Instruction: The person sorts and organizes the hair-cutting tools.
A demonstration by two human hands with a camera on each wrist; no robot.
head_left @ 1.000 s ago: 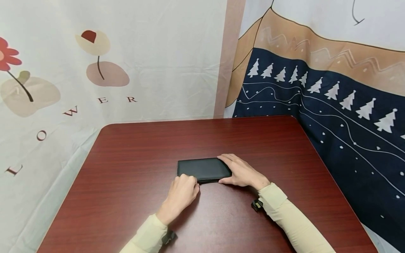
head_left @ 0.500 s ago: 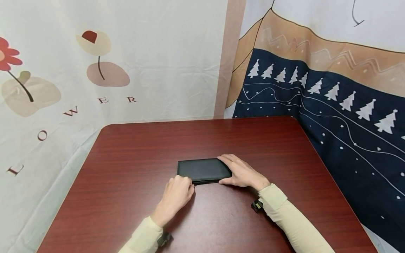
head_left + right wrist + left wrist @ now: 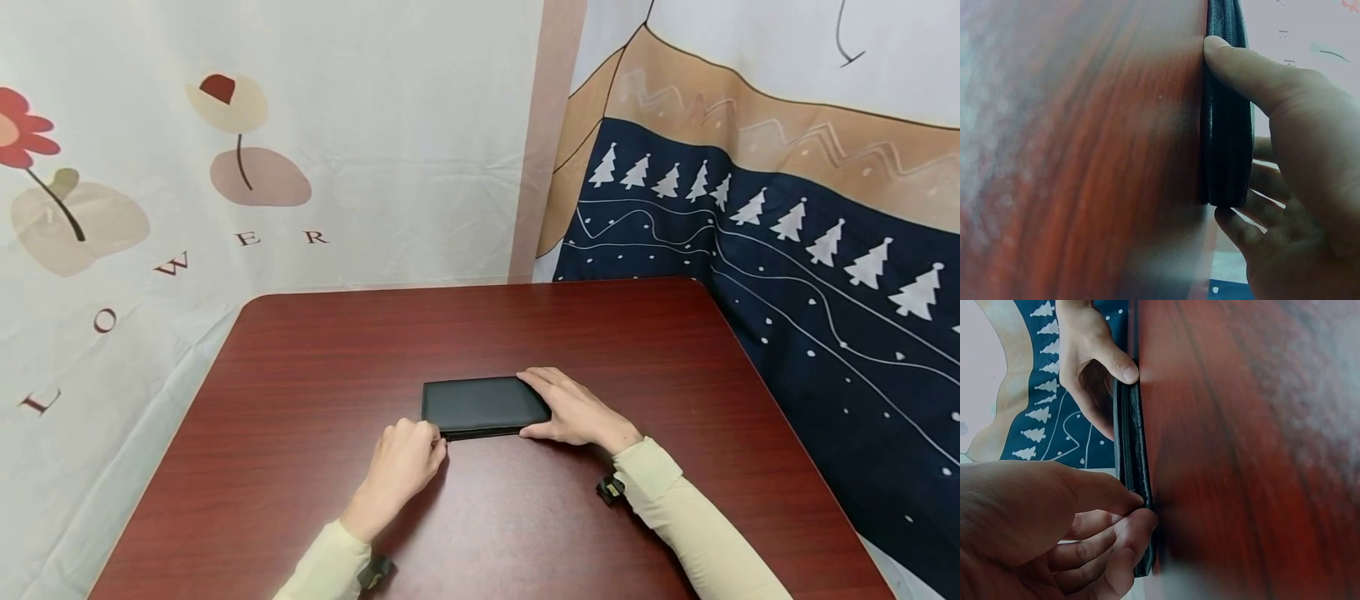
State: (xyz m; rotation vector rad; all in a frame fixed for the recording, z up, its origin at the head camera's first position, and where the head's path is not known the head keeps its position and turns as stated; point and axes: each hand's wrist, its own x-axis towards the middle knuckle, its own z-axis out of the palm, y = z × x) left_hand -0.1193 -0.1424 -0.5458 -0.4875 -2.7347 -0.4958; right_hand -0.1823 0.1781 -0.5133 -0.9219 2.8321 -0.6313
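Note:
A black zip wallet (image 3: 486,403) lies flat on the table, its zipped long side facing me. At its front left corner my left hand (image 3: 399,467) pinches the zipper pull between thumb and forefinger; the fingertips hide the pull itself. Zipper teeth (image 3: 1127,440) run along the edge between the two hands in the left wrist view. My right hand (image 3: 576,410) grips the right end of the wallet, thumb on the near edge and fingers round the far side, as the right wrist view also shows.
The reddish-brown wooden table (image 3: 337,350) has rounded far corners. Behind it hangs a pale curtain (image 3: 405,150) with flowers and letters. A navy and tan cloth (image 3: 787,275) with white trees hangs along the right side.
My left hand has slid leftward along the wallet's front edge, from near its middle to the left corner, uncovering more of that edge. The right hand and the wallet have stayed in place.

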